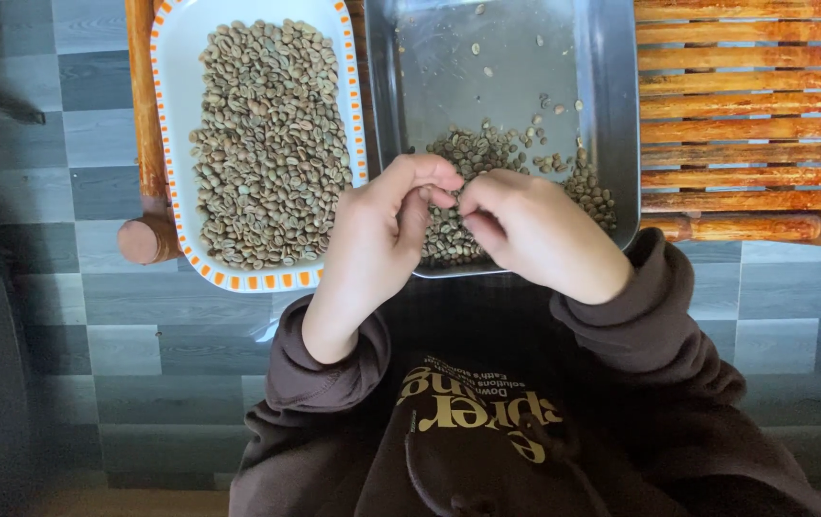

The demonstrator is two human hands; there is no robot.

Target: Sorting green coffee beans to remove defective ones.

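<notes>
Fig.: your left hand (372, 239) & right hand (530, 230) meet fingertip to fingertip over the near edge of the steel tray (611, 115), fingers pinched together; what they pinch is too small to tell. Green coffee beans (473, 158): small, oval, pale grey-green, a thin heap at the tray's near end w/ strays beyond. 2 containers: steel tray, plus white orange-rimmed tray (176, 57) left of it, heaped w/ beans. Both sit on a slatted wooden table (745, 124).
</notes>
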